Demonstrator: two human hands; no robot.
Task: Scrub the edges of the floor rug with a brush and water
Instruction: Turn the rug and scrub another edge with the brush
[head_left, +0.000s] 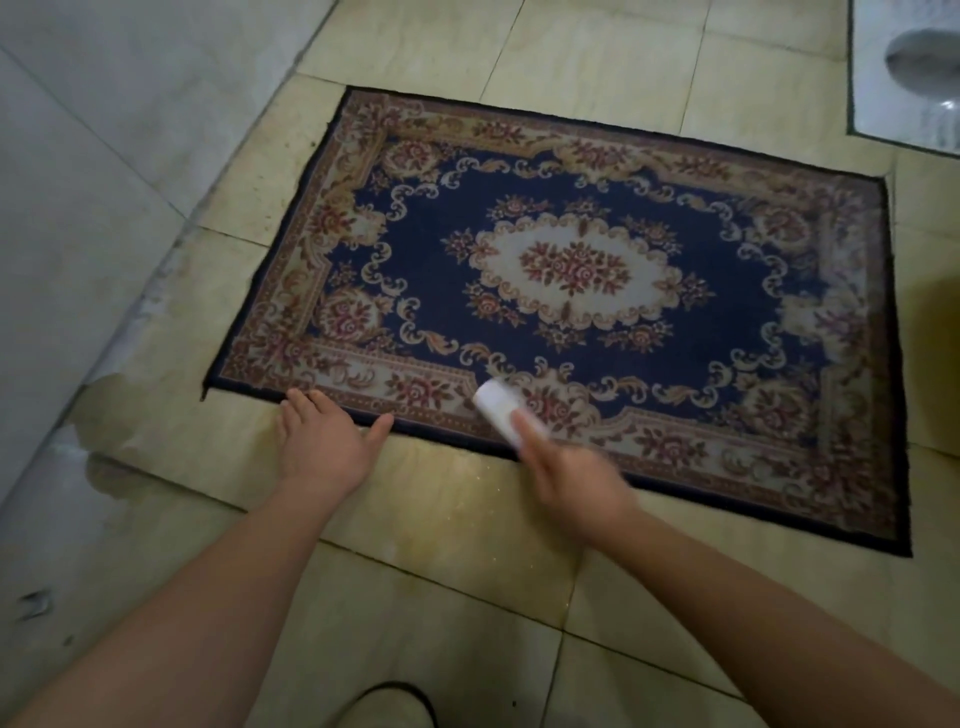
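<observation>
Your shoe (387, 704) shows at the bottom edge, its pale toe on the beige floor tiles (441, 597), and both your bare forearms reach forward from either side of it.

Your left hand (324, 439) lies flat and open, palm down, fingers spread. It sits on the tile right at the near edge of the rug (571, 270); the fingertips reach the dark border near the near-left corner, and the thumb points right along that edge.

Your right hand (569, 480) is blurred. It is closed around the near end of the brush (501, 410), a white, rounded block that sticks out ahead of your fingers. The brush rests on the near border of the rug, about midway along that edge, over the floral band. You cannot see the bristles from here, nor exactly how the fingers wrap underneath.

Your rug lies flat on the tiles, slanting from upper left to lower right. It has a dark blue field, a cream oval medallion with red flowers in the middle, and a wide tan and red flowered border with a thin dark edging.

A darker wet-looking patch (111, 410) spreads on the floor to the left of your left hand, beside the pale grey surface (78, 208) along the left. A white fixture (914, 73) fills the top right corner.
</observation>
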